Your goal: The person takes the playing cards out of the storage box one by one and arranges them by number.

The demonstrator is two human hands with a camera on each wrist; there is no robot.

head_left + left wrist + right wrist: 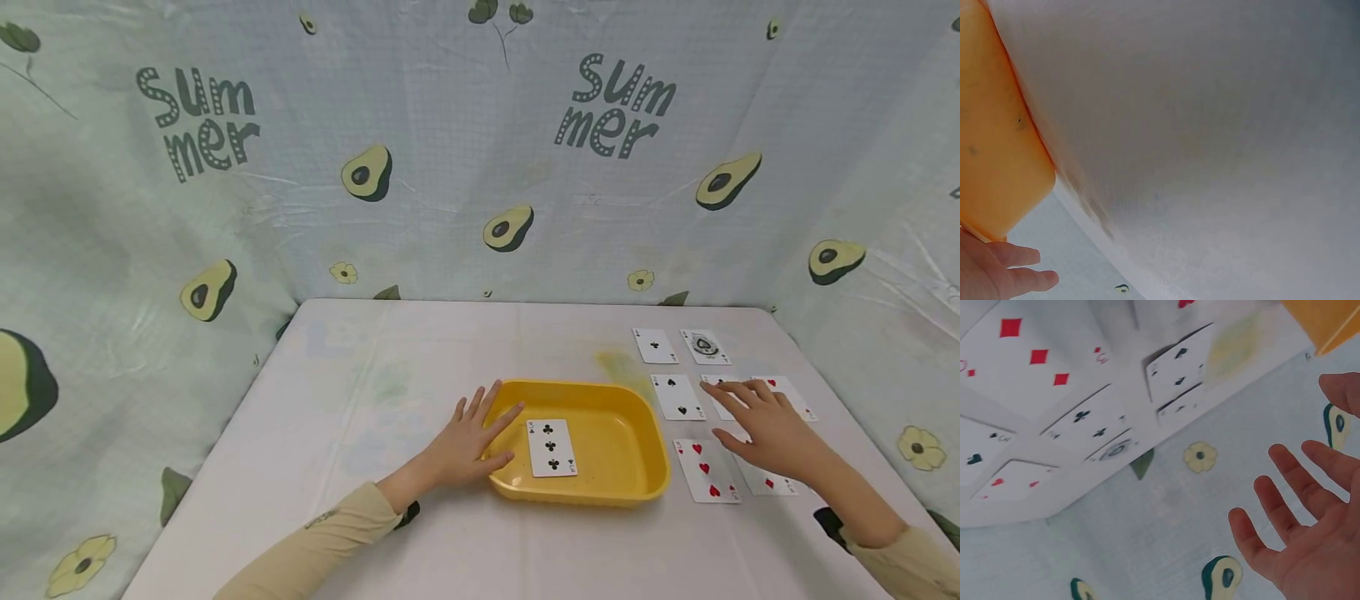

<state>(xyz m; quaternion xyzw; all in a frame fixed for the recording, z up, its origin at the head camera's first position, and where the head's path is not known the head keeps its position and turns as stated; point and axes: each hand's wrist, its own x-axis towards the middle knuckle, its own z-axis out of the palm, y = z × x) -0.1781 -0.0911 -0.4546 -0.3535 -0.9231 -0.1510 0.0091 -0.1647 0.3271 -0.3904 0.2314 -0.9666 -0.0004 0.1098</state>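
A yellow plastic tray (615, 450) sits mid-table with a three of clubs (552, 448) face up inside. My left hand (468, 446), fingers spread, lies at the tray's left rim and holds no card. Over the cards on the right, my right hand (768, 429) is held with fingers extended, nothing in it. Beneath and around it lie a three of hearts (705, 471), a three of diamonds (772, 483), a two of spades (677, 397), a two of hearts (797, 398) and a partly covered two of clubs (1088, 425).
Farther back are an ace of clubs (655, 346) and an ace of spades (705, 348). The right wrist view also shows a three of spades (979, 447). A pale cloth covers the table (360, 533), and a printed curtain (450, 100) hangs behind it.
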